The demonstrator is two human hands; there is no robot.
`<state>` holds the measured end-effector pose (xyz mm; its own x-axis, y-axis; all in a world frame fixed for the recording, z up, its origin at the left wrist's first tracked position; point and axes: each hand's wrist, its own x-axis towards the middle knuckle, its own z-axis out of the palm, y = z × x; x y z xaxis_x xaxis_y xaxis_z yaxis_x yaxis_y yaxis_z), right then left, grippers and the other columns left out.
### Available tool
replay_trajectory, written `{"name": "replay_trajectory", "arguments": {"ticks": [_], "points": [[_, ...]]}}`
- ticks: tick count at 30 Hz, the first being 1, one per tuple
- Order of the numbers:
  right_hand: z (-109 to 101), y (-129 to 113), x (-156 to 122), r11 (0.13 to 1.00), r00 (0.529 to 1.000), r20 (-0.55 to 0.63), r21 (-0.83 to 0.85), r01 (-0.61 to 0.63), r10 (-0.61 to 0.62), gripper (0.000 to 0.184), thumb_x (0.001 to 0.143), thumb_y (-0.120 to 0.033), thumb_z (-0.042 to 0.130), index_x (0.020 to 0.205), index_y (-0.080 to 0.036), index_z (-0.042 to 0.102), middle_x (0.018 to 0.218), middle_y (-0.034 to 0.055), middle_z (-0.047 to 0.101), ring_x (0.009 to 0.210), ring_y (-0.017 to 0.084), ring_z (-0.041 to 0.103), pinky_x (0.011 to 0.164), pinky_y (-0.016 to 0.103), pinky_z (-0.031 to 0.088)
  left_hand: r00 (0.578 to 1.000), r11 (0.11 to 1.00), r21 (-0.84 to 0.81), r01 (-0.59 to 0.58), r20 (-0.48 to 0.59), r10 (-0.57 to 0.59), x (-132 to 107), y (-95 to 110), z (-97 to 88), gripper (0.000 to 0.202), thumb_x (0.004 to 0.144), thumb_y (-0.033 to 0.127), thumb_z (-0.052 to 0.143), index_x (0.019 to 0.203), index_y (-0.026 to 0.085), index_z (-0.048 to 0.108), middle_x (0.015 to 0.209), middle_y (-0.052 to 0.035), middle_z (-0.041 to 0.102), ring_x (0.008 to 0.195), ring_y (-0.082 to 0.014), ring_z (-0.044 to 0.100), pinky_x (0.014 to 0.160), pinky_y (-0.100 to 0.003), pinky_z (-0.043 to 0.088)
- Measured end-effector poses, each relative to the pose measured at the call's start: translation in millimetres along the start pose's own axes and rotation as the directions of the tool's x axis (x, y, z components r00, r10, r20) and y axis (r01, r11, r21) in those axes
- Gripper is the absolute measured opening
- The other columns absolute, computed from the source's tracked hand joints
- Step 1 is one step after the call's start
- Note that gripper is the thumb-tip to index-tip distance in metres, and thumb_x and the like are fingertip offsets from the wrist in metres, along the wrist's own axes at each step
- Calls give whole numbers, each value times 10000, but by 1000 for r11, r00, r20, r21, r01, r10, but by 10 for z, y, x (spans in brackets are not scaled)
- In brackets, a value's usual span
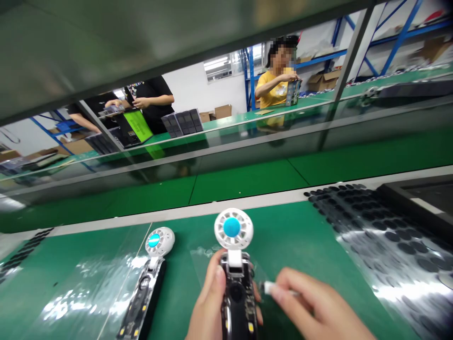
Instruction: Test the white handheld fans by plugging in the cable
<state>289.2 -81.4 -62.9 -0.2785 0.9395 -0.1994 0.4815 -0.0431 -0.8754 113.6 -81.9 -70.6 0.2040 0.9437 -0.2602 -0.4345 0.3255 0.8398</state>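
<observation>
My left hand [208, 302] is wrapped round the dark, see-through body of a handheld fan [236, 295]. The fan stands upright, its white round head with a blue centre facing me, and circuit parts show through the casing. To its right, my right hand [311, 302] pinches a small white cable plug [271, 287] with a darker tip. This plug points at the fan's side and is slightly blurred; a small gap seems to separate the two. A second handheld fan [143, 293] of the same kind lies on the green table at the left, touched by neither hand.
Clear sheets with black round stickers [396, 236] lie at the right, beside a dark tray [424, 198]. Another clear sheet [81, 283] covers the left. Beyond the table edge runs a green conveyor belt [244, 182]. Across it, co-workers [274, 87] handle items. A shelf [141, 42] hangs overhead.
</observation>
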Motion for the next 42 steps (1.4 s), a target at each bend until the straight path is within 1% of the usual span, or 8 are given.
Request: {"name": "replay_trajectory", "arguments": {"ticks": [5,12,23,27,30,34,39,42], "points": [[-95,73,-8,990,990,-102,108,-90,101,358,842,-559,256,679,-253,346,649,-48,327,666,178,410,558,253,331,989,999,10,-35,-143,37,-8,210,23,410,836,425,386,1167,212,271,753,-59,649,592,-202,629,515,-253,425],[26,11,12,987,998,-37,158,-39,45,294,844,-499,285,698,-252,348,656,-45,358,687,185,428,543,258,297,999,999,4,-34,-16,34,-31,141,51,971,605,232,707,1336,276,69,1214,-118,500,1014,-242,538,807,-350,448],[106,58,31,981,998,-55,196,6,5,262,832,-436,322,656,-248,367,601,-63,328,576,160,372,534,250,298,988,959,244,-144,99,123,-22,59,-18,1006,692,386,645,1327,317,-132,1116,-76,545,1015,-223,522,874,-358,398],[127,93,48,946,1000,21,324,-9,2,188,795,-416,439,894,-262,482,677,-41,444,714,195,489,600,268,357,982,938,307,-162,140,124,-31,31,-23,1053,691,427,632,1312,257,-201,1149,-121,519,966,-222,546,870,-358,396],[172,121,81,839,1000,29,543,-21,6,434,754,-384,541,1148,-252,416,625,-54,428,777,219,530,679,299,397,979,945,305,-122,195,63,-29,-31,-17,1113,673,423,648,1303,197,-241,1170,-165,499,997,-252,537,852,-364,399],[198,103,95,691,996,75,718,-81,38,500,764,-381,572,1199,-192,416,621,-51,446,709,201,529,763,352,407,955,974,208,-93,296,28,-13,-153,-5,1056,685,371,640,1340,171,-164,1337,-190,363,1175,-281,415,925,-363,354],[166,41,58,695,996,67,713,-93,65,432,785,-406,556,1152,-187,488,658,-26,529,818,222,551,822,366,395,959,972,214,-101,281,38,-28,-230,0,969,693,340,647,1373,192,-27,1436,-132,221,1282,-241,271,1041,-351,225],[148,13,46,690,996,60,717,-94,73,427,769,-432,577,1121,-199,515,716,-1,595,892,245,562,810,368,418,953,985,162,-53,303,1,-47,-231,4,959,710,295,639,1373,202,-48,1445,-130,200,1274,-240,293,1009,-351,293]]}}
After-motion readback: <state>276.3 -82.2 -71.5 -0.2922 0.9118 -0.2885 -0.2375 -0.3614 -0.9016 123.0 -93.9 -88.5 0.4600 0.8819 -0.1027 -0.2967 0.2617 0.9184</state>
